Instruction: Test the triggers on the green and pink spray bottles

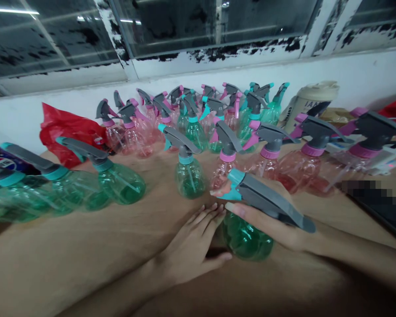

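Note:
My right hand is wrapped round the neck of a green spray bottle with a grey and teal trigger head, close in front of me. The bottle's nozzle points left and away. My left hand lies on the wooden table, fingers stretched out, just left of that bottle. Another green spray bottle stands upright beyond my left fingertips. Right behind the held bottle is a pink spray bottle, partly covered by its head and my right hand.
Several green bottles line the left; several pink bottles line the right. A mixed cluster stands at the back by the wall. A red plastic bag, a cream container and a dark flat object are around them.

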Available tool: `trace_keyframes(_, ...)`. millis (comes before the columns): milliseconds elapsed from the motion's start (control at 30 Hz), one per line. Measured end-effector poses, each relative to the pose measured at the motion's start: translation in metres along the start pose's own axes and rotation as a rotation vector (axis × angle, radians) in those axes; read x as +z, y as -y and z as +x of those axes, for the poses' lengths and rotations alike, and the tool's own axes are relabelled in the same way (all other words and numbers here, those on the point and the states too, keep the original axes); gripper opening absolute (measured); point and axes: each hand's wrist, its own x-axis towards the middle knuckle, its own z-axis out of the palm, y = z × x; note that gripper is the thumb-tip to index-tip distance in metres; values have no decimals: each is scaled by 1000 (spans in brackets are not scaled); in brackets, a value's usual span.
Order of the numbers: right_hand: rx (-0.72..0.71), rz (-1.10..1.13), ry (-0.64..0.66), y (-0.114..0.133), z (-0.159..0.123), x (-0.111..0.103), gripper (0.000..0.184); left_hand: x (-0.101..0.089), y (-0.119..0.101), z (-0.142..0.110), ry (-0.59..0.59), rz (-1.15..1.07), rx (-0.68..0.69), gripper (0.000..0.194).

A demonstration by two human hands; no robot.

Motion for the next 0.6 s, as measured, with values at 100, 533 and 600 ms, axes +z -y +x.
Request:
trace_keyframes(100, 3, 17, 18, 2, 1, -1, 5, -2, 0, 1, 4, -16, 10, 76)
trace_keyframes(533, -62, -27, 19, -1, 2, 0, 13, 4, 2, -2, -62, -79, 2, 72)
trace_keyframes(600, -65, -17, 11, -2, 1, 0, 19, 6, 2, -3, -70, -70, -9, 72)
